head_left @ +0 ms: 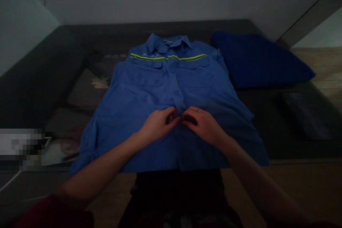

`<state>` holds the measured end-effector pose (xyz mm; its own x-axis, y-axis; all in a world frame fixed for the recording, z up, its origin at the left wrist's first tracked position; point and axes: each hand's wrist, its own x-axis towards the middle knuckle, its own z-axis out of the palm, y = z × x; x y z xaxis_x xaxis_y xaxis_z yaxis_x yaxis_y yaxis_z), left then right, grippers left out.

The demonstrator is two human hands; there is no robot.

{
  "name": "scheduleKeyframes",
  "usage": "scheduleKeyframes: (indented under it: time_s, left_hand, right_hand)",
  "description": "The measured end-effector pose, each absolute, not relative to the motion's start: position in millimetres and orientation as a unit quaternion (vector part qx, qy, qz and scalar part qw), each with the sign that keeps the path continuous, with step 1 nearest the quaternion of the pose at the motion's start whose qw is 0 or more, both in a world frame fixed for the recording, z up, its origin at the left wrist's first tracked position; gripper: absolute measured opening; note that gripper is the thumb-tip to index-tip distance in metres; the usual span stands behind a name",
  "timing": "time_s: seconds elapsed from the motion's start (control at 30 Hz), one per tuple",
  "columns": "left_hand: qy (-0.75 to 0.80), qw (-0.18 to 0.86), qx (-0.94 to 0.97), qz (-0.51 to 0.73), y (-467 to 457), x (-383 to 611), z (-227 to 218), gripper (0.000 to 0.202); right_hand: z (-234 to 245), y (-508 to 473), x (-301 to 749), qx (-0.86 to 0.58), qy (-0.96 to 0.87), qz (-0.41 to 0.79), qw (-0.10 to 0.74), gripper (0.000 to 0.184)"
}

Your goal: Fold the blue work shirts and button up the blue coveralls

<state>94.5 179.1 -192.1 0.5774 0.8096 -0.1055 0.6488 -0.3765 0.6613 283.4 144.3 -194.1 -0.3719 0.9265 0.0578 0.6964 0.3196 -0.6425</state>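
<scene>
A blue work shirt (pixel 139 96) lies front side up on the dark table, its collar at the far end and its hem at the near edge. Yellow-green stripes cross the chest above two flap pockets. Both hands meet at the front placket, around the middle of the shirt. My left hand (pixel 161 121) pinches the placket from the left, thumb and fingers closed together. From the right, my right hand (pixel 201 123), with a ring on one finger, pinches the same spot. A button (pixel 176 93) shows just above them; whatever is between my fingertips is hidden.
A folded dark blue cloth item (pixel 267 60) rests at the back right of the table (pixel 267 142). Nearer on the right lies a dark oblong object (pixel 304 115). At the left edge are a blurred-out pale item (pixel 18 142) and a white cable (pixel 10 181).
</scene>
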Motion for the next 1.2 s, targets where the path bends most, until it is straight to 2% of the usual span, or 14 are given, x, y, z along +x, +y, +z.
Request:
scheduleKeyframes:
  time_s: [0.3,0.47,0.6,0.8,0.9,1.0,1.1,1.2]
  left_hand:
    - [0.465,0.259,0.833,0.148,188.3,110.2,-190.5,0.017]
    - [0.473,0.252,0.818,0.21,190.2,115.1,-198.0,0.01]
    - [0.485,0.24,0.817,0.2,189.2,113.5,-200.2,0.012]
    - [0.508,0.213,0.81,0.2,176.4,96.0,-173.8,0.03]
    - [0.498,0.184,0.812,0.244,152.4,84.5,-159.1,0.023]
    - [0.46,0.203,0.829,0.245,123.1,77.5,-157.4,0.014]
    - [0.441,0.233,0.832,0.242,100.1,73.9,-168.9,0.011]
    - [0.431,0.257,0.833,0.234,87.2,69.2,-184.6,0.011]
  right_hand:
    - [-188.6,106.6,281.3,-0.533,-0.811,0.166,0.177,0.031]
    - [-199.2,101.0,276.1,-0.547,-0.806,0.138,0.179,0.035]
    - [-203.8,98.0,277.8,-0.545,-0.803,0.141,0.195,0.037]
    - [-188.1,78.4,283.3,-0.523,-0.785,0.152,0.294,0.024]
    - [-181.8,63.1,278.4,-0.525,-0.771,0.162,0.321,0.012]
    - [-181.6,50.0,269.0,-0.519,-0.792,0.175,0.269,0.008]
    - [-186.5,42.9,263.8,-0.511,-0.818,0.182,0.192,0.028]
    - [-194.2,42.6,267.8,-0.509,-0.817,0.2,0.181,0.025]
